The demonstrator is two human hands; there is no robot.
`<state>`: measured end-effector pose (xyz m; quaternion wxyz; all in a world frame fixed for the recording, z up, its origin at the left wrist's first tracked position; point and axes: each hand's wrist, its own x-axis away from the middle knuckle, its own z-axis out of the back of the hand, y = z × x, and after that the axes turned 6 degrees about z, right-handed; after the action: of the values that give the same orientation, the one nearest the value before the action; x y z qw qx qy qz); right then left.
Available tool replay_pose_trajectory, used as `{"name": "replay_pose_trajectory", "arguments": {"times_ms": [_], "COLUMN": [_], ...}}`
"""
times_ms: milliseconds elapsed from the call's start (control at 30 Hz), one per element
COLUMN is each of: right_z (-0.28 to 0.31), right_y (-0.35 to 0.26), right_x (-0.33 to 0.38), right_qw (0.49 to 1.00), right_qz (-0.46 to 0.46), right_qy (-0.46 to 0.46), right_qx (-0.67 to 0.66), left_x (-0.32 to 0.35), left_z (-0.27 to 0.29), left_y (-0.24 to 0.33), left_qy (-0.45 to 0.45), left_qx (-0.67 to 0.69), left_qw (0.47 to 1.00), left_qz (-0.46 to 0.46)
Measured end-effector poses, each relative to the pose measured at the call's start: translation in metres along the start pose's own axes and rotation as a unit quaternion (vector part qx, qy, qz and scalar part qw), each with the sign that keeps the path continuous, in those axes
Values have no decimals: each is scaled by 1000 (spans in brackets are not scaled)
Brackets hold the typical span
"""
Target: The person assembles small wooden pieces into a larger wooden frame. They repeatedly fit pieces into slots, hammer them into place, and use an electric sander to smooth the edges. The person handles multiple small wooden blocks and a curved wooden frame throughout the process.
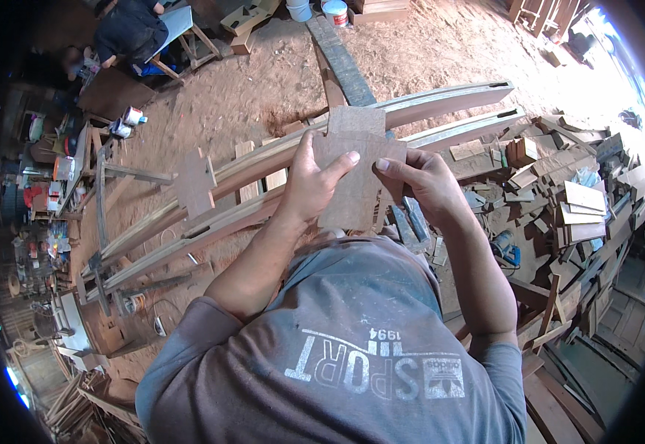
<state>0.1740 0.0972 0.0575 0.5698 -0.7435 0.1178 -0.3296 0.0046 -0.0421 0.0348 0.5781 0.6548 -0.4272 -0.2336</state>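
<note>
In front of my chest I hold a flat, brown, cross-shaped wooden panel (pixel 348 170) with notched corners. My left hand (pixel 316 177) grips its left edge, thumb laid across the face. My right hand (pixel 425 177) pinches the right edge between thumb and fingers; some fingers are hidden behind the wood. Beneath lie two long, slightly curved wooden beams (pixel 452 107), side by side and running from lower left to upper right. A similar notched panel (pixel 194 183) rests across them to the left of my left hand.
Offcuts (pixel 530 174) pile up on the right, near a blue power tool (pixel 506 248). Beyond the beams, a dark plank (pixel 341 63) lies on the dirt floor (pixel 263 89). At the upper left another person (pixel 130 33) bends by a small table (pixel 176 24). Paint buckets (pixel 335 11) stand at the back.
</note>
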Motion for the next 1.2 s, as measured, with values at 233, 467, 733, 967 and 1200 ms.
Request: {"name": "replay_pose_trajectory", "arguments": {"times_ms": [233, 467, 733, 967, 1200], "right_z": [-4, -16, -16, -11, -2], "right_y": [-3, 7, 17, 51, 56], "right_x": [10, 18, 35, 41, 35], "right_qw": [999, 993, 991, 990, 990], "right_qz": [35, 99, 122, 123, 92], "right_qy": [20, 45, 44, 76, 92], "right_qx": [-10, -49, -9, 3, -48], "left_x": [2, 4, 5, 3, -14], "left_z": [-4, -4, -3, -6, -7], "left_y": [10, 14, 11, 3, -10], "left_qy": [-11, -15, -60, -94, -140], "left_qx": [-38, -62, -112, -168, -164], "left_qw": [999, 997, 990, 981, 976], "left_qz": [-22, -49, -57, -21, -18]}}
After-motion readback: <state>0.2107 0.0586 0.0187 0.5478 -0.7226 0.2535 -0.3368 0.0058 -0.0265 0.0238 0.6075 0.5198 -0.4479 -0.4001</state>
